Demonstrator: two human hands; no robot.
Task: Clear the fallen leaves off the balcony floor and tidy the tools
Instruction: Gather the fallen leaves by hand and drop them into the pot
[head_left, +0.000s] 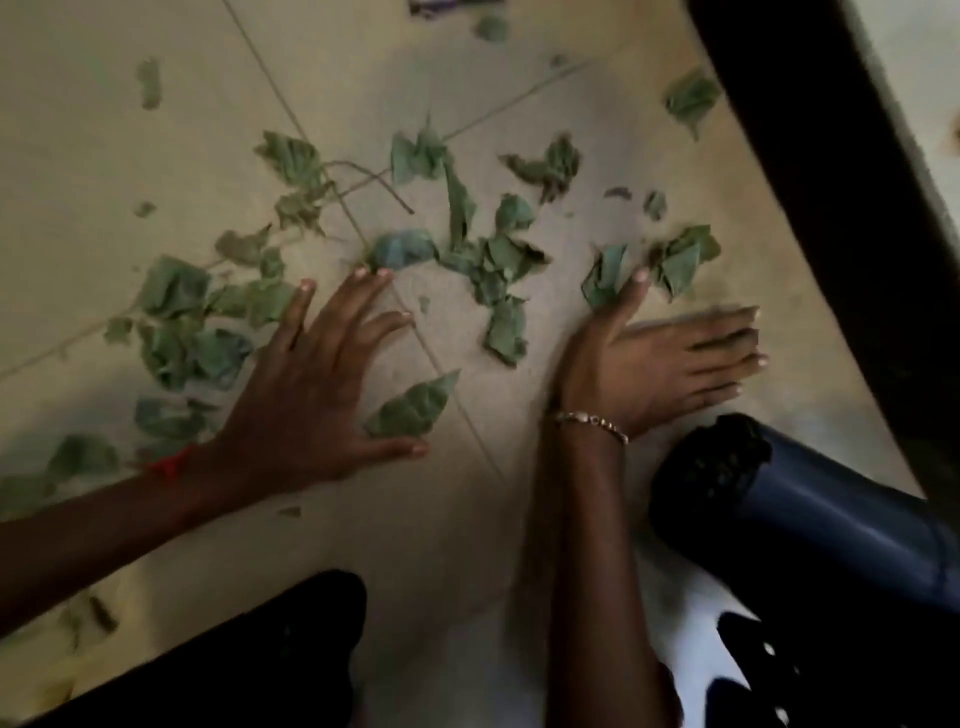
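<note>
Several dry green leaves (498, 260) and thin stems lie scattered over the beige tiled balcony floor (93, 156). My left hand (322, 384) lies flat on the floor with fingers spread, its fingertips touching leaves, and one leaf (410, 408) sits beside its thumb. My right hand (660, 364) stands on its edge with straight fingers pointing right, blurred, its thumb against a small clump of leaves (608, 278). Neither hand holds anything.
A dark blue pot (810, 525) filled with dark soil lies on its side at the lower right, close to my right wrist. A dark wall base (831, 208) runs along the right edge. My dark-clothed knee (260, 649) is at the bottom.
</note>
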